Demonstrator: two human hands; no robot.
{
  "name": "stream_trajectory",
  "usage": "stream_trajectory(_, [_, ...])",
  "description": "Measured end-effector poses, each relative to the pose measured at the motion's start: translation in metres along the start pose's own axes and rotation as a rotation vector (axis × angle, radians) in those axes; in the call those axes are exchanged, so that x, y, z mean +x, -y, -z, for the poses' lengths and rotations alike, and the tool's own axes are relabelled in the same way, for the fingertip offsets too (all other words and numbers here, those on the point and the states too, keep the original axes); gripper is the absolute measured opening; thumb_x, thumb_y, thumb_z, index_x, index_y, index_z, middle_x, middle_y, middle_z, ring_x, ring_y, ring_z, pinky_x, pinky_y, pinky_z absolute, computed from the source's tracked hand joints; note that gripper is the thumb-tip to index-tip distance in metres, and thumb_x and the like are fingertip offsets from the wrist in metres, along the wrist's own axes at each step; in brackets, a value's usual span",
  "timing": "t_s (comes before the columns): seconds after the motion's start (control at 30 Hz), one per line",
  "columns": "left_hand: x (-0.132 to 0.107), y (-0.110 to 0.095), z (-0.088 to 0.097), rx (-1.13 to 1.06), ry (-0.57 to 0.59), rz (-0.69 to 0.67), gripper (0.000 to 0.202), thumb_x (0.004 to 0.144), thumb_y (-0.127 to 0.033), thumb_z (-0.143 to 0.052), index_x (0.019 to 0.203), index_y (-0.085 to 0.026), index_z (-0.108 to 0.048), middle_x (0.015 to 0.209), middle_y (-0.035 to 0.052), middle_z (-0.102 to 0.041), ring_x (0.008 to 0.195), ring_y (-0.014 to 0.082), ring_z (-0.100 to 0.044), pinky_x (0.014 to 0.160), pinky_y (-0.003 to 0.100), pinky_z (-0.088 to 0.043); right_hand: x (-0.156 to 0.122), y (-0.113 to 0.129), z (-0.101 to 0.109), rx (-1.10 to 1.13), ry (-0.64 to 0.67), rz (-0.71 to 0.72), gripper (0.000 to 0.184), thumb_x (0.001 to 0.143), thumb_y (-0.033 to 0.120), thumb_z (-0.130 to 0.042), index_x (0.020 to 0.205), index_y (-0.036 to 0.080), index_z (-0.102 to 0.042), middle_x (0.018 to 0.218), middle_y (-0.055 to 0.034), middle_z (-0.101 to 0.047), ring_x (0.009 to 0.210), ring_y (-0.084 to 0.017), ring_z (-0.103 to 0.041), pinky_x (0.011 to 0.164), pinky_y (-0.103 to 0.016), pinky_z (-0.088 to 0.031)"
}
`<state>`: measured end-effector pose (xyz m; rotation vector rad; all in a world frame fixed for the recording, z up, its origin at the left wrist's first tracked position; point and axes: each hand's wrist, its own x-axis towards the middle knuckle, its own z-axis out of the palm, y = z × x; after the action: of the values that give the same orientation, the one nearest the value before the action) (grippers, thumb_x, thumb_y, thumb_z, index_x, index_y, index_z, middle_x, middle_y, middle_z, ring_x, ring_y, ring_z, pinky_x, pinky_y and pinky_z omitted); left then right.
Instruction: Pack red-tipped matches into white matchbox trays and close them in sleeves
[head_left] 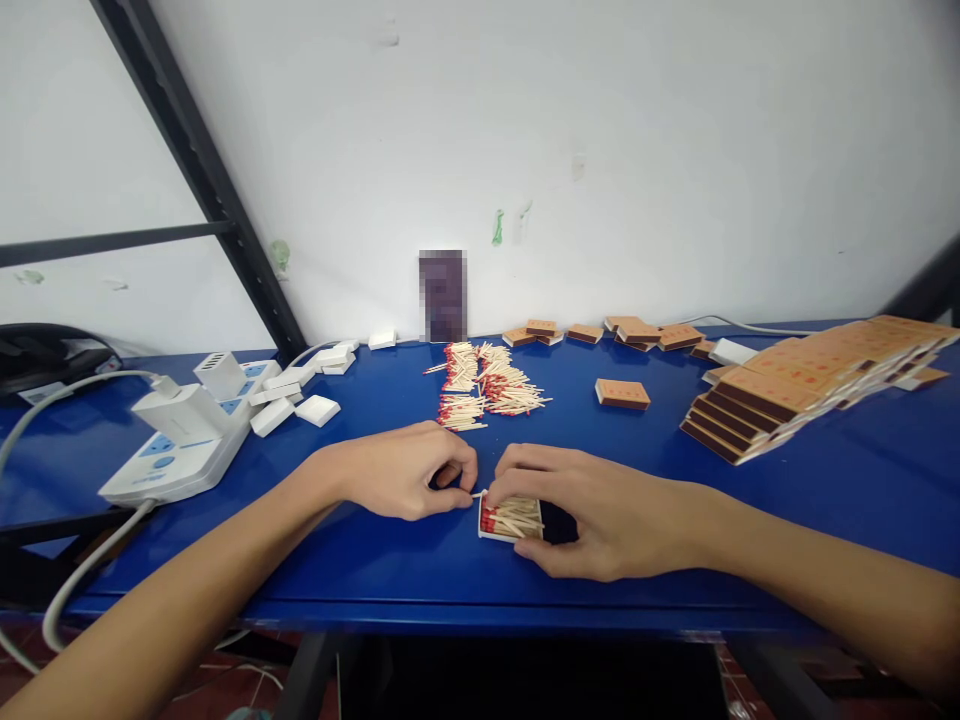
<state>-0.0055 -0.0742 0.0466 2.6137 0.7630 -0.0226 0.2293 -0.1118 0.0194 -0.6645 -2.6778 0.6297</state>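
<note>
One view, and it rode on the person's head! It looked forward and down across the blue counter (360, 570), close enough that the left forearm (225, 580) and the right forearm (810, 580) ran in from the lower sides, white wall (675, 150) filling the top.

Left hand (409, 470), right hand (611, 515): both bare; 2 slim bare forearms (810, 580); slender fingers (534, 458).

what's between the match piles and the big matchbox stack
In the head view, one orange matchbox lies between them; more matchboxes sit behind, along the wall.
</note>
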Motion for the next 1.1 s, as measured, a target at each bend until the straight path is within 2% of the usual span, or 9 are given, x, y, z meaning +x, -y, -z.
stream_trajectory(0.2, [0.003, 0.010, 0.001, 0.107, -0.100, 0.061, 0.008, 0.082, -0.020, -0.054, 0.078, -0.017, -0.060, 0.066, -0.0027, -0.056, 0.057, 0.0106, -0.047, 0.057, 0.024, -0.033, 0.002, -0.007, 0.003, -0.012, -0.100, -0.103, 0.023, 0.081, 0.024, -0.062, 0.102, 0.020, -0.055, 0.097, -0.0034, -0.062, 0.085, -0.017, -0.056, 0.080, -0.031, -0.044])
stream_trajectory(0.3, [0.004, 0.014, 0.003, 0.165, -0.190, 0.101, 0.007, 0.081, -0.020, -0.054, 0.078, -0.017, -0.059, 0.065, -0.0033, -0.054, 0.058, 0.0106, -0.045, 0.058, 0.024, -0.032, 0.003, -0.010, 0.004, -0.024, -0.089, -0.148, 0.022, 0.081, 0.027, -0.063, 0.100, 0.021, -0.054, 0.094, -0.0020, -0.062, 0.082, -0.017, -0.056, 0.078, -0.031, -0.042])
stream_trajectory(0.4, [0.004, 0.012, 0.002, 0.096, -0.248, 0.083, 0.007, 0.081, -0.020, -0.053, 0.078, -0.017, -0.058, 0.062, -0.0046, -0.051, 0.055, 0.0091, -0.044, 0.056, 0.023, -0.032, 0.002, -0.009, 0.005, -0.034, -0.092, -0.169, 0.022, 0.081, 0.027, -0.062, 0.100, 0.021, -0.054, 0.095, -0.0018, -0.063, 0.083, -0.017, -0.056, 0.079, -0.032, -0.042])
stream_trajectory(0.57, [0.006, 0.000, -0.006, -0.094, -0.201, -0.032, 0.008, 0.079, -0.024, -0.060, 0.076, -0.016, -0.061, 0.058, -0.0068, -0.047, 0.051, 0.0059, -0.042, 0.053, 0.020, -0.034, 0.002, -0.008, 0.000, -0.002, -0.103, -0.188, 0.027, 0.079, 0.027, -0.064, 0.102, 0.022, -0.051, 0.094, -0.0004, -0.061, 0.081, -0.016, -0.056, 0.074, -0.030, -0.042])
stream_trajectory(0.73, [0.008, -0.004, -0.013, -0.135, -0.129, -0.039, 0.007, 0.077, -0.023, -0.063, 0.075, -0.017, -0.063, 0.060, -0.0063, -0.052, 0.052, 0.0054, -0.045, 0.054, 0.019, -0.035, 0.004, -0.009, -0.006, 0.024, -0.193, -0.135, 0.030, 0.076, 0.027, -0.069, 0.096, 0.021, -0.048, 0.092, -0.0005, -0.058, 0.080, -0.016, -0.054, 0.072, -0.028, -0.043])
stream_trajectory(0.83, [0.008, -0.004, -0.011, -0.120, -0.171, -0.043, 0.016, 0.082, -0.031, -0.061, 0.075, -0.017, -0.059, 0.058, -0.0066, -0.048, 0.051, 0.0058, -0.042, 0.053, 0.020, -0.034, 0.004, -0.010, -0.005, 0.012, -0.184, -0.120, 0.030, 0.077, 0.030, -0.070, 0.095, 0.021, -0.048, 0.090, -0.0004, -0.057, 0.079, -0.015, -0.052, 0.071, -0.028, -0.042])
stream_trajectory(0.9, [0.007, -0.004, -0.009, -0.085, -0.199, -0.042, 0.022, 0.083, -0.036, -0.060, 0.074, -0.017, -0.054, 0.059, -0.0064, -0.047, 0.051, 0.0066, -0.041, 0.051, 0.021, -0.032, 0.003, -0.010, -0.002, 0.015, -0.158, -0.099, 0.022, 0.081, 0.028, -0.065, 0.094, 0.021, -0.049, 0.089, -0.0003, -0.056, 0.077, -0.015, -0.051, 0.070, -0.028, -0.041])
stream_trajectory(1.0, [0.004, -0.003, -0.005, -0.003, -0.187, -0.012, 0.030, 0.079, -0.046, -0.064, 0.079, -0.018, -0.052, 0.063, -0.0057, -0.049, 0.054, 0.0083, -0.041, 0.052, 0.022, -0.030, 0.002, -0.012, 0.003, 0.018, -0.138, -0.063, 0.007, 0.090, 0.019, -0.050, 0.097, 0.021, -0.050, 0.093, -0.0021, -0.057, 0.081, -0.015, -0.051, 0.073, -0.029, -0.041])
stream_trajectory(1.1, [0.003, -0.002, -0.005, 0.068, -0.142, 0.013, 0.048, 0.070, -0.061, -0.069, 0.089, -0.018, -0.055, 0.064, -0.0058, -0.049, 0.054, 0.0099, -0.043, 0.055, 0.024, -0.031, 0.002, -0.015, 0.005, 0.028, -0.124, -0.063, 0.012, 0.093, 0.014, -0.042, 0.099, 0.020, -0.050, 0.098, -0.0036, -0.057, 0.087, -0.016, -0.051, 0.081, -0.032, -0.041])
